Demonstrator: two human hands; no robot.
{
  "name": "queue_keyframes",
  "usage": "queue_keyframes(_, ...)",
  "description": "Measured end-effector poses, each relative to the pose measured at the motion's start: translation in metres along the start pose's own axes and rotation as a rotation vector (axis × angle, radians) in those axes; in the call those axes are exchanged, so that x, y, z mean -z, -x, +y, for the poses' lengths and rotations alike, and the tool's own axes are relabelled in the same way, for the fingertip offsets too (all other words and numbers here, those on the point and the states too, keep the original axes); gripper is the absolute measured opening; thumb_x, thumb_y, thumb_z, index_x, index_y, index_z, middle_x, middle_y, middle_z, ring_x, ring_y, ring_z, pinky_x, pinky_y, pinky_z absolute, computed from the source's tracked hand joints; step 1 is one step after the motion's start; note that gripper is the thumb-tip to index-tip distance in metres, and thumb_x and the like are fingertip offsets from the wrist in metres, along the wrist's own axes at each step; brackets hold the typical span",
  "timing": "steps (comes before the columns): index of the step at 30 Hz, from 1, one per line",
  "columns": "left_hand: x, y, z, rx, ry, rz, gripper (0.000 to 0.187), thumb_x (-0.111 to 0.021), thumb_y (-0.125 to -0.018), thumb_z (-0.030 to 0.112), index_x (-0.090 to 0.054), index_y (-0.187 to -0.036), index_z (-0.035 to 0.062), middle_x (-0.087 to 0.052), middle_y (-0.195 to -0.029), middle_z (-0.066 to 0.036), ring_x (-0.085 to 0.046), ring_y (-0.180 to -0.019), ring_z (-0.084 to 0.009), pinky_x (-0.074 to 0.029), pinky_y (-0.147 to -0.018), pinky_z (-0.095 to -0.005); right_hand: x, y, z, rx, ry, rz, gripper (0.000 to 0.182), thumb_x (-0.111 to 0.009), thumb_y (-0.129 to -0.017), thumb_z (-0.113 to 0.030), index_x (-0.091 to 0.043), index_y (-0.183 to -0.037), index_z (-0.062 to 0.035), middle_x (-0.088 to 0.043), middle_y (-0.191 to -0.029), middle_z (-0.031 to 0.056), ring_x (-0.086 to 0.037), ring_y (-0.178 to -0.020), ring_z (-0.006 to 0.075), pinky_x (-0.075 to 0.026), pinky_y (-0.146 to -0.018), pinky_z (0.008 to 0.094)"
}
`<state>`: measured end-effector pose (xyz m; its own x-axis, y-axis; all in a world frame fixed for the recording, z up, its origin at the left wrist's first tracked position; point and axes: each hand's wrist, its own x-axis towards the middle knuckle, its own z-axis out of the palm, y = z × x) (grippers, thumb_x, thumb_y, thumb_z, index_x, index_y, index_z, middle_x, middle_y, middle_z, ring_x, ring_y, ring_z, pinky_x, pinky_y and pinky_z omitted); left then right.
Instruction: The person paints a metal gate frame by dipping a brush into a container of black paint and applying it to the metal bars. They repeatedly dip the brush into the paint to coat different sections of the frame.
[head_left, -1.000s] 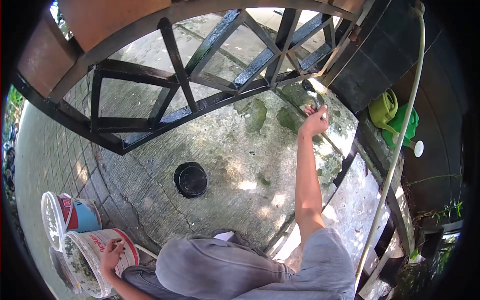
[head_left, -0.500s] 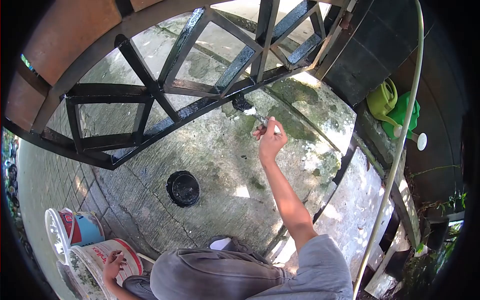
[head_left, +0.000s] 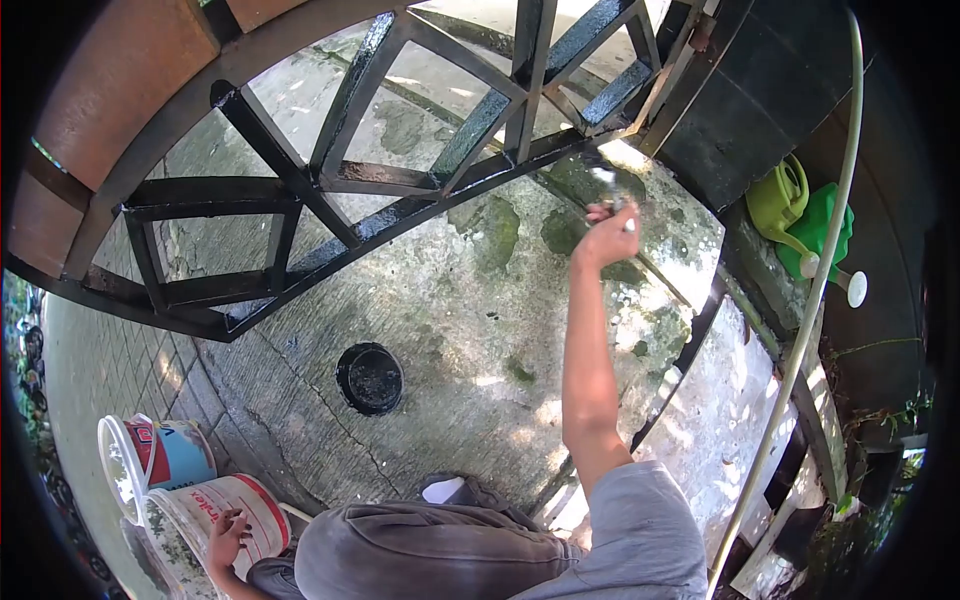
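Observation:
My right hand (head_left: 608,237) is closed round the handle of a paintbrush (head_left: 607,183), whose dark bristles reach up near the lower bar of the black metal frame (head_left: 400,212). The brush head is blurred, so contact with the bar cannot be made out. Low at the left, my left hand (head_left: 228,538) rests by the side of a white bucket with red lettering (head_left: 245,505), its fingers partly spread and holding nothing visible. On the concrete below the frame stands a round black paint container (head_left: 370,379).
Another bucket, blue and red (head_left: 185,455), stands beside the white one. A pale hose (head_left: 800,345) runs down the right side. Behind it are a yellow-green watering can (head_left: 776,200) and a green one (head_left: 826,225). Concrete slabs (head_left: 480,300) cover the ground.
My right hand has moved right and slightly up with the brush, along the lower bar of the frame. My left hand has stayed by the bucket.

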<state>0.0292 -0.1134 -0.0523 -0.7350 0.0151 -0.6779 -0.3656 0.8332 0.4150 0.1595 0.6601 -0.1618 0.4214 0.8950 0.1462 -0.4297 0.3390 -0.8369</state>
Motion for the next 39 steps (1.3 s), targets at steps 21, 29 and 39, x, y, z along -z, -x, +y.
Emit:
queue_keyframes(21, -0.006, 0.007, 0.011, -0.052, -0.042, 0.058, 0.041, -0.063, -0.095, 0.035, -0.059, -0.124, 0.0059, -0.066, -0.090, -0.006, -0.062, -0.075, -0.0147, -0.046, -0.062, -0.0288, -0.045, 0.053, -0.108, -0.048, 0.118, -0.354, 0.030, -0.059, -0.100, -0.022, -0.067, -0.094, 0.0065, -0.063, -0.060, 0.0089, -0.061, -0.047, 0.0123, -0.044, -0.040, 0.0241)
queue_keyframes(29, -0.007, 0.000, 0.008, -0.076, -0.063, 0.041, 0.041, -0.063, -0.095, 0.034, -0.060, -0.124, 0.0058, -0.066, -0.088, -0.006, -0.062, -0.076, -0.0140, -0.046, -0.061, -0.0283, -0.101, 0.023, -0.196, 0.243, -0.103, -0.345, 0.031, -0.059, -0.100, -0.022, -0.064, -0.090, 0.0075, -0.063, -0.060, 0.0100, -0.060, -0.045, 0.0125, -0.043, -0.038, 0.0228)
queue_keyframes(39, -0.007, 0.000, 0.005, -0.097, -0.051, 0.015, 0.041, -0.063, -0.096, 0.033, -0.058, -0.124, 0.0041, -0.065, -0.088, -0.006, -0.060, -0.074, -0.0132, -0.044, -0.062, -0.0279, -0.022, 0.058, -0.083, -0.013, 0.177, -0.263, 0.031, -0.059, -0.100, -0.025, -0.066, -0.090, 0.0034, -0.064, -0.061, 0.0093, -0.060, -0.046, 0.0127, -0.041, -0.038, 0.0234)
